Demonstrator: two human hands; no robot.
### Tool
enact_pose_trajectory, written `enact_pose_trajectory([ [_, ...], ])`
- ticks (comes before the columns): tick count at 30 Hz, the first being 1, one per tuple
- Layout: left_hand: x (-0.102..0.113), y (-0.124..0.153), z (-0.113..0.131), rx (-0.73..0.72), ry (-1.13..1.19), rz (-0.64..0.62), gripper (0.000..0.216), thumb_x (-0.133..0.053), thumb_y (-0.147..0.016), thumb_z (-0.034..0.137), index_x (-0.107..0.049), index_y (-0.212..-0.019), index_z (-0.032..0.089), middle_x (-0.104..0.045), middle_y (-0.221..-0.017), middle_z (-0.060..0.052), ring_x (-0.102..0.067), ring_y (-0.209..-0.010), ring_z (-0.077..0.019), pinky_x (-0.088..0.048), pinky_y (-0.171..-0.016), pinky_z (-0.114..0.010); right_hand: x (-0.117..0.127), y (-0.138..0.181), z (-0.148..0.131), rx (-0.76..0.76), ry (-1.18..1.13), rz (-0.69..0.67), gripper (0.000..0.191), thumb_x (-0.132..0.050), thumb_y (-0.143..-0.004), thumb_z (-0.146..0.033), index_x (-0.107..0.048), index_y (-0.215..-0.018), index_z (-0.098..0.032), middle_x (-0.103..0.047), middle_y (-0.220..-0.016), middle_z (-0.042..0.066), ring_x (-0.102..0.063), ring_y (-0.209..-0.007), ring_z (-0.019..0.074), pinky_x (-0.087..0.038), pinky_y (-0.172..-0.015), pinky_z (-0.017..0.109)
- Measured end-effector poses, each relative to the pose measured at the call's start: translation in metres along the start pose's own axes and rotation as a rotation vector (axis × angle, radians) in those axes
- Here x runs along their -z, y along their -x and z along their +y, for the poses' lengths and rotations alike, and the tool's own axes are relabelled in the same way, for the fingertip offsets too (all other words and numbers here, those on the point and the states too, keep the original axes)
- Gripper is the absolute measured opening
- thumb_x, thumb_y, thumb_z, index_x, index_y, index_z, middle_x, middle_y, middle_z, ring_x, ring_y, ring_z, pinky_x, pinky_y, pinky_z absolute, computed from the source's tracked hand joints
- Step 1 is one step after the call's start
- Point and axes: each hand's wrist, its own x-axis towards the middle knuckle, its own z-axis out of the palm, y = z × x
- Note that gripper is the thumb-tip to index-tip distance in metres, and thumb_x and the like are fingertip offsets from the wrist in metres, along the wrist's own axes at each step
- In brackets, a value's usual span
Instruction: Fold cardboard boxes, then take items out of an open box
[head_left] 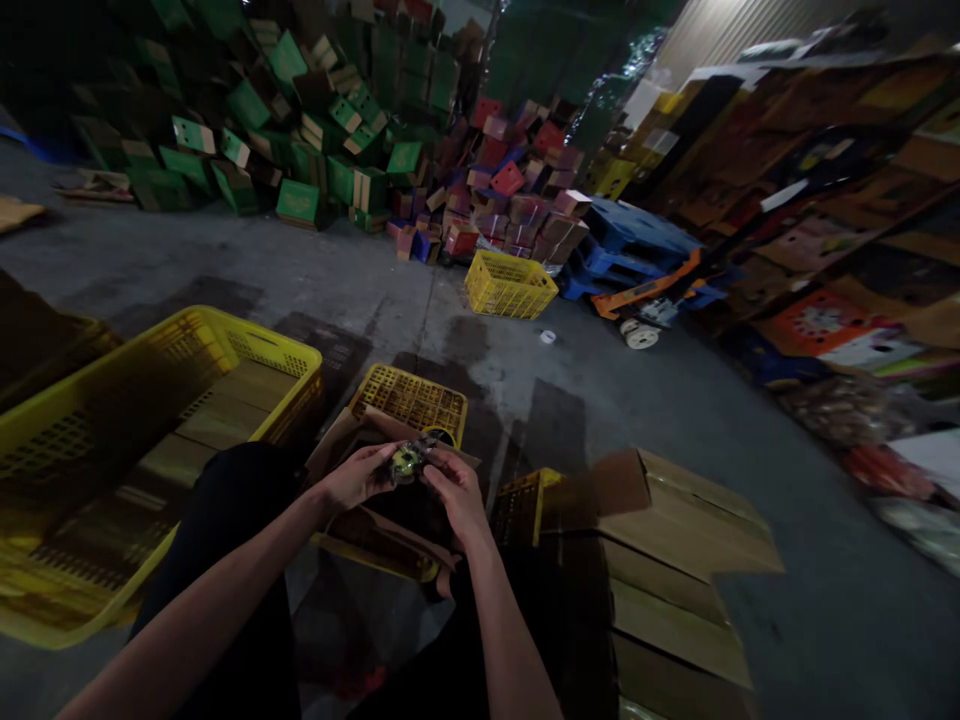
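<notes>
My left hand (358, 476) and my right hand (455, 488) meet in front of me, fingers closed on a roll of clear tape (406, 461) with a yellowish core. Each hand grips one side of it; its exact kind is hard to make out in the dim light. Below them sits an open cardboard box (360, 532), its flaps spread, on a yellow plastic crate (411, 398) between my knees. The inside of the box is dark. A small dark round thing with a yellow edge (441, 437) shows just behind my right hand.
A large yellow crate (204, 318) holding flat cardboard stands at left. Folded cardboard boxes (675, 580) lie at right. Farther off are another yellow crate (510, 285), blue pallets (637, 235), an orange pallet jack (649, 290) and heaps of green boxes (298, 203) and red boxes (508, 179).
</notes>
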Motion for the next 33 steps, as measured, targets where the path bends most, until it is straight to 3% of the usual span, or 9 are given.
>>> enact_pose_trajectory([
  [6,-0.004,0.002,0.003,-0.068,-0.008,0.038,0.058,-0.082,-0.078,0.047,-0.066,-0.127,0.021,-0.072,-0.115,-0.01,-0.07,-0.096,-0.0209,-0.055,-0.077,-0.028,-0.002,0.0,-0.003,-0.039,-0.027,0.034,0.047,-0.086,-0.07,-0.045,-0.075,-0.11,-0.026,-0.075,-0.116,0.005,-0.068,-0.111,0.0285,-0.057,-0.095,0.044],
  [13,-0.007,-0.003,0.003,-0.155,-0.043,0.13,0.054,-0.089,-0.068,0.044,-0.068,-0.11,0.017,-0.07,-0.099,-0.007,-0.067,-0.082,-0.017,-0.055,-0.072,-0.03,-0.008,0.002,-0.004,-0.028,0.031,0.074,0.042,-0.079,-0.076,-0.052,-0.075,-0.108,-0.024,-0.074,-0.115,0.004,-0.068,-0.106,0.027,-0.06,-0.084,0.039],
  [18,-0.01,-0.004,0.006,-0.194,-0.115,0.117,0.049,-0.091,-0.066,0.038,-0.069,-0.103,0.017,-0.07,-0.097,-0.005,-0.067,-0.083,-0.0163,-0.051,-0.074,-0.026,-0.009,0.0,-0.001,-0.079,0.053,0.053,0.045,-0.081,-0.073,-0.052,-0.075,-0.107,-0.024,-0.076,-0.107,0.004,-0.07,-0.099,0.0269,-0.06,-0.077,0.037],
  [24,-0.013,-0.001,0.007,-0.244,-0.059,0.027,0.061,-0.091,-0.067,0.029,-0.067,-0.122,0.022,-0.07,-0.118,-0.008,-0.065,-0.106,-0.0226,-0.048,-0.094,-0.035,-0.006,-0.003,-0.002,-0.077,-0.072,0.078,0.043,-0.087,-0.069,-0.044,-0.074,-0.106,-0.025,-0.076,-0.11,0.003,-0.07,-0.103,0.0268,-0.059,-0.085,0.039],
  [27,-0.015,-0.001,0.007,-0.291,-0.117,0.006,0.053,-0.091,-0.067,0.03,-0.07,-0.115,0.019,-0.072,-0.114,-0.008,-0.064,-0.107,-0.0233,-0.046,-0.1,-0.037,-0.005,-0.003,0.0,-0.072,-0.112,0.081,0.044,-0.088,-0.067,-0.041,-0.073,-0.106,-0.026,-0.076,-0.11,0.003,-0.07,-0.103,0.0263,-0.059,-0.089,0.04],
  [33,-0.014,0.003,0.011,-0.256,-0.173,0.022,0.048,-0.087,-0.072,0.037,-0.07,-0.114,0.021,-0.069,-0.116,-0.007,-0.063,-0.108,-0.0243,-0.05,-0.097,-0.04,-0.008,-0.002,-0.002,0.008,-0.027,0.133,0.059,-0.086,-0.07,-0.043,-0.066,-0.124,-0.028,-0.072,-0.123,0.004,-0.066,-0.117,0.0286,-0.054,-0.099,0.045],
])
